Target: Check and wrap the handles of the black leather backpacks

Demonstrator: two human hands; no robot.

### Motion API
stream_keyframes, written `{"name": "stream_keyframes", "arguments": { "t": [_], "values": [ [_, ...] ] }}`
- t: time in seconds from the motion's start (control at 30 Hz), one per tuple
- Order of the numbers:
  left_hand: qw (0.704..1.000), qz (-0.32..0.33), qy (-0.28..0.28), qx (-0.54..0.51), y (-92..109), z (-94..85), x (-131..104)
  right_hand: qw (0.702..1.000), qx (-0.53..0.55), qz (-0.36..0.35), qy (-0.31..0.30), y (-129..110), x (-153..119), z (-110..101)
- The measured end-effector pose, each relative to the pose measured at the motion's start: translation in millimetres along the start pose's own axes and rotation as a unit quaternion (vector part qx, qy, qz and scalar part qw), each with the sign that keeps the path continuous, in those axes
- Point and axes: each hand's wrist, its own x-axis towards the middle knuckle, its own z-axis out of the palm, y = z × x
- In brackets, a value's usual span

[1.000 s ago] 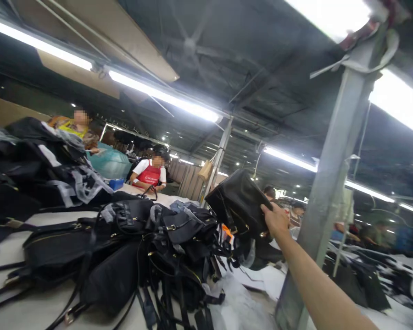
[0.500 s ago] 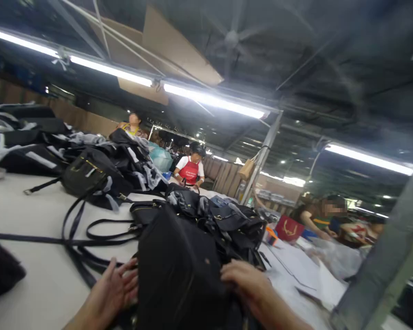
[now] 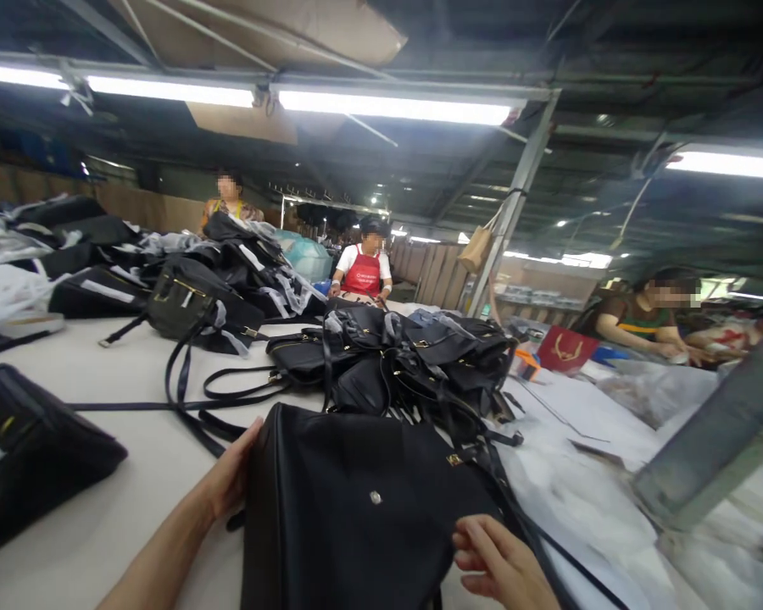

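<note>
A black bag [image 3: 356,474] with a small round metal snap [image 3: 375,497] on its face stands propped in front of me. At its left side, my left hand [image 3: 236,474] holds the edge, its fingertips partly hidden behind the bag. By the lower right edge is my right hand [image 3: 492,559], its fingers curled together; whether they pinch the bag's edge cannot be made out. A gold-coloured fitting [image 3: 453,460] shows near the bag's upper right corner, with dark straps [image 3: 547,542] running down to the right.
More black bags [image 3: 362,373] lie heaped just behind, and a larger pile [image 3: 95,254] covers the back left. Another dark bag [image 3: 31,457] is at the left edge. Clear plastic [image 3: 565,483] lies at right beside a slanted metal post [image 3: 705,449]. Several people work across the table [image 3: 146,356].
The bag has turned so its broad face with the snap shows. My left hand has closed against its side; my right hand has moved down along the right edge. The view has tilted down.
</note>
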Motion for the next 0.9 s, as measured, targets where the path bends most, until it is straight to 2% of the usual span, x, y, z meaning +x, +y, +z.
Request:
{"name": "stream_keyframes", "arguments": {
  "t": [0.13, 0.2, 0.33, 0.43, 0.47, 0.53, 0.57, 0.6, 0.67, 0.73, 0.77, 0.83, 0.9],
  "values": [
    [0.999, 0.005, 0.015, 0.032, -6, 3.8, -2, 0.994, -0.081, -0.069, 0.010, -14, 11, 27],
    [0.997, 0.027, 0.037, 0.060, -10, 6.4, -2, 0.988, -0.118, -0.094, -0.013, -27, 19, 33],
    [0.977, 0.107, 0.128, 0.135, -9, 7.8, 1, 0.989, -0.100, -0.096, -0.051, -44, 38, 41],
    [0.929, 0.220, 0.236, 0.179, 5, 11.5, -14, 0.993, -0.056, -0.083, -0.056, -51, 46, 49],
    [0.904, 0.273, 0.266, 0.194, 11, 16.5, -25, 0.994, -0.034, -0.077, -0.070, -53, 46, 50],
    [0.852, 0.374, 0.287, 0.227, 17, 34.4, -55, 0.988, 0.060, -0.041, -0.134, -60, 40, 51],
    [0.839, 0.403, 0.262, 0.256, 17, 47.0, -72, 0.977, 0.129, -0.007, -0.171, -63, 35, 50],
    [0.844, 0.401, 0.217, 0.282, 15, 61.4, -88, 0.958, 0.199, 0.033, -0.205, -67, 29, 50],
    [0.846, 0.358, 0.099, 0.382, 3, 91.6, -113, 0.920, 0.293, 0.107, -0.236, -73, 17, 49],
    [0.818, 0.285, -0.018, 0.499, -13, 117.7, -125, 0.916, 0.292, 0.133, -0.239, -79, 7, 50],
    [0.803, 0.248, -0.041, 0.540, -21, 127.6, -127, 0.919, 0.281, 0.130, -0.244, -82, 3, 51],
    [0.780, 0.197, -0.018, 0.594, -35, 140.6, -124, 0.921, 0.272, 0.113, -0.253, -88, -4, 53],
    [0.762, 0.179, 0.053, 0.620, -46, 146.9, -119, 0.914, 0.288, 0.092, -0.271, -93, -10, 54]
  ]
}}
